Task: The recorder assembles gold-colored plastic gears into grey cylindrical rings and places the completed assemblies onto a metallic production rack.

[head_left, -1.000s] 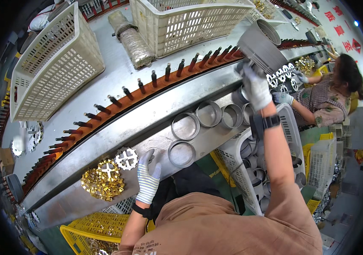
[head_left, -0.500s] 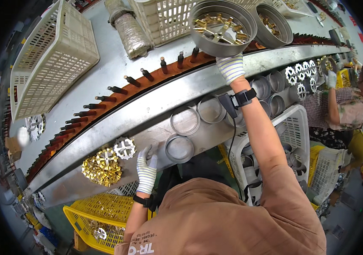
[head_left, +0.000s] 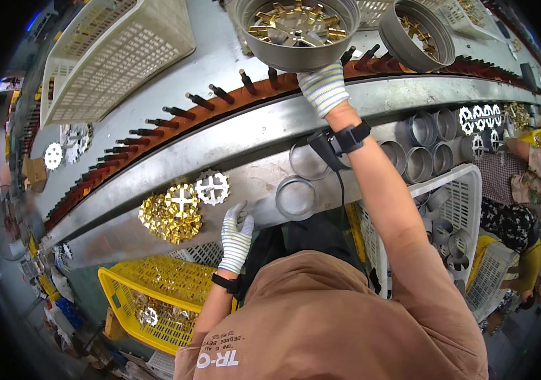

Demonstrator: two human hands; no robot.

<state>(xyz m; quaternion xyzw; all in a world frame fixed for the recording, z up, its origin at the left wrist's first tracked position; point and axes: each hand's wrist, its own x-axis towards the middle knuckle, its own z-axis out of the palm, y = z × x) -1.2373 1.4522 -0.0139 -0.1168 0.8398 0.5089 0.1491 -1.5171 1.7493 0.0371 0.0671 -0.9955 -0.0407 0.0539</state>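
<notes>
Head camera: at far left a white crate (head_left: 112, 76) stands on the grey surface behind the row of dark pins (head_left: 179, 113). Low on the left, a yellow basket (head_left: 110, 291) contains small metal parts, one white toothed disc among them. On the metal bench (head_left: 254, 183) lies a heap of gold pieces (head_left: 167, 221), bearing one white cross-centred part; a white toothed wheel (head_left: 212, 188) sits just beside it.

Left hand (head_left: 237, 237), in a striped glove, is at the near bench edge, nearest to that wheel. Its fingers are loosely curled with the thumb side apart; nothing is seen in its hold. To its right, a grey ring (head_left: 297, 217) lies flat on the bench.

Upper centre, a large grey pan (head_left: 296, 58), its opening facing the camera, holds gold fittings (head_left: 334, 33) arranged in a circle. Right hand (head_left: 324, 88) touches the pan's near lower edge; its fingertips are hidden, so how tightly they close cannot be told. A second grey pan (head_left: 397, 44), tilted, is just to the right.

Further right, more grey rings (head_left: 418, 178) stand grouped on the bench above a white bin (head_left: 473, 209) of similar rings. A co-worker's patterned sleeve (head_left: 540, 174) is visible at far right.
</notes>
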